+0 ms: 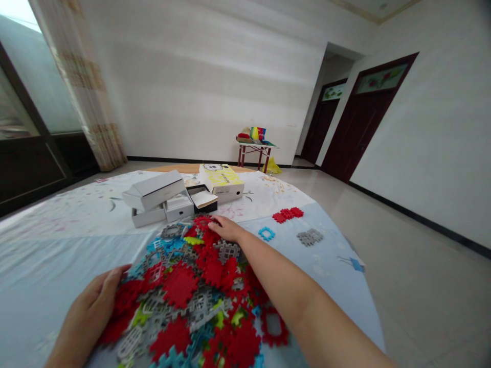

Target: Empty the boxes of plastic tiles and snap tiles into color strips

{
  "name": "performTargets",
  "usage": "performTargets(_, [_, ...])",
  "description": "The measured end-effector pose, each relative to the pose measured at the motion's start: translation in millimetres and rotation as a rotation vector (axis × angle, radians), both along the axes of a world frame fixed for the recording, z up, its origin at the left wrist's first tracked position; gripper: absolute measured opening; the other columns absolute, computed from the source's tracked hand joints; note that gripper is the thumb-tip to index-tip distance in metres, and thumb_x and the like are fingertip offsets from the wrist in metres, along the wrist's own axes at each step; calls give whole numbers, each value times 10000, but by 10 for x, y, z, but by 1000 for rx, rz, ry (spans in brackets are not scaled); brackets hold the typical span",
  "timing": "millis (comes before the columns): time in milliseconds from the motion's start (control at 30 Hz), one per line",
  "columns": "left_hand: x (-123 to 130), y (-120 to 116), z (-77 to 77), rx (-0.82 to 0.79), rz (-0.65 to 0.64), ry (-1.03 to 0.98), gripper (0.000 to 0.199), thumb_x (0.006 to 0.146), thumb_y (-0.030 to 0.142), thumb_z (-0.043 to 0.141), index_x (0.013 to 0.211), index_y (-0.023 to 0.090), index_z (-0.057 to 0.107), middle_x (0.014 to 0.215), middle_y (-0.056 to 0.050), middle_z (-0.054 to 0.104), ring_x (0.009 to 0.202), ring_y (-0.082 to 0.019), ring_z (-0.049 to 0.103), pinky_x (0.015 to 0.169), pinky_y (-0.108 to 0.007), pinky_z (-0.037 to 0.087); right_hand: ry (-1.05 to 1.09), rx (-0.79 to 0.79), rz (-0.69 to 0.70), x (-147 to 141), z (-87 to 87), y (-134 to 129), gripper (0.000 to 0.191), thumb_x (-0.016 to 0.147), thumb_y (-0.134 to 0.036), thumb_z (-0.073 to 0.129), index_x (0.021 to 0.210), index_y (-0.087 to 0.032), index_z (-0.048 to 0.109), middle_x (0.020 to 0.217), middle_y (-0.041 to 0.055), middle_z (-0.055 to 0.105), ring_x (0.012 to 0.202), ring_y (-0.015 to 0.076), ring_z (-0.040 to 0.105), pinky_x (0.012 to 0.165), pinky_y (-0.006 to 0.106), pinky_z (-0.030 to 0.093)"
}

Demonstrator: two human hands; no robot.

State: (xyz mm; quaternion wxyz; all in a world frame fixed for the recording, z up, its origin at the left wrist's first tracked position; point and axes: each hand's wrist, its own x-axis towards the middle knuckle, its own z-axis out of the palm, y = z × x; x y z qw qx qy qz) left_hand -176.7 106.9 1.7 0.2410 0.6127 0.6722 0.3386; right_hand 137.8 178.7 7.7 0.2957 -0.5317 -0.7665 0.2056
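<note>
Red, grey, blue & lime plastic pcs [180,285] are lying in a big loose heap on the cloth-covered table [34,306], right in front of the person, btwn both arms. L hand [90,306] is resting at the heap's left edge, just beside or touching red pcs; fingertips are partly hidden, so can't tell if it's holding one. R hand [227,228] is reaching to the heap's far end, fingers bent loosely over red pcs; can't tell if it's gripping any. Beyond the heap, white boxes [163,185] are sitting nr a black box [207,207], w/ a yellow-and-white box [222,179] just behind. Off to the right, apart from the heap, a red strip [287,214], a blue frame [261,233] & grey pcs [310,236] are lying flat.
</note>
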Motion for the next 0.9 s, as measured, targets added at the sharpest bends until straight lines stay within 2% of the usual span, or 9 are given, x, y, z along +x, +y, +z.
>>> performTargets(67, [7, -10, 15, 13, 8, -18, 530, 758, 544, 300, 977, 192, 630, 1038, -79, 665, 992, -260, 604, 976, -406, 399, 3, -12, 89, -124, 48, -22, 368, 876, -452, 413, 1109, -210, 561, 1059, 43, 632, 971, 179, 567, 855, 304, 427])
performTargets(133, [16, -20, 36, 30, 17, -30, 513, 756, 537, 307, 949, 195, 637, 1031, -75, 670, 1005, -257, 599, 983, -396, 394, -12, 4, 114, -164, 95, -44, 361, 882, -457, 399, 1065, -205, 582, 1037, 43, 635, 972, 182, 562, 855, 307, 425])
performTargets(200, [25, -29, 55, 29, 22, -44, 504, 755, 524, 311, 944, 188, 637, 1041, -81, 668, 1027, -257, 589, 990, -395, 385, -20, 53, 35, -91, 133, -76, 357, 891, -431, 390, 1069, -190, 585, 1083, 60, 617, 1037, 186, 533, 898, 312, 400])
performTargets(267, [29, -36, 65, 13, 26, -60, 508, 755, 511, 318, 963, 171, 631, 1063, -96, 658, 1049, -259, 577, 1001, -399, 371, -34, 88, -130, 100, 153, -137, 352, 883, -387, 414, 1104, -165, 575, 1138, 85, 589, 1078, 188, 511, 924, 309, 380])
performTargets(333, [28, -40, 65, -4, 18, -71, 512, 758, 501, 323, 990, 156, 623, 1089, -107, 645, 1069, -258, 563, 1013, -398, 354, -87, 55, -294, 379, 144, -244, 362, 837, -345, 487, 1119, -135, 572, 1132, 111, 581, 1020, 191, 542, 889, 299, 399])
performTargets(433, [17, -32, 41, -27, 11, -70, 528, 773, 511, 305, 1023, 160, 611, 1114, -104, 631, 1088, -257, 547, 1022, -403, 338, -234, -39, -426, 839, 74, -480, 424, 756, -351, 571, 1126, -144, 576, 1112, 114, 576, 976, 195, 558, 868, 296, 403])
performTargets(500, [6, -13, 13, -46, 10, -61, 548, 781, 529, 288, 1042, 167, 606, 1124, -99, 624, 1095, -259, 540, 1024, -407, 333, -336, -68, -488, 1088, 7, -644, 476, 717, -382, 600, 1137, -161, 572, 1092, 108, 579, 1021, 213, 536, 886, 303, 387])
performTargets(633, [-10, 20, -35, -50, -2, -48, 562, 790, 547, 281, 1057, 175, 608, 1144, -95, 614, 1101, -257, 536, 1024, -403, 332, -451, -122, -521, 1349, -85, -824, 508, 648, -382, 655, 1109, -180, 594, 1114, 106, 580, 1064, 240, 509, 898, 314, 378])
performTargets(900, [-13, 12, -45, -5, -14, -25, 533, 783, 532, 297, 1023, 181, 619, 1106, -84, 633, 1079, -252, 546, 1019, -407, 337, -431, -142, -568, 1410, -74, -754, 476, 646, -238, 621, 1120, -199, 592, 1103, 75, 598, 1031, 220, 532, 868, 292, 389])
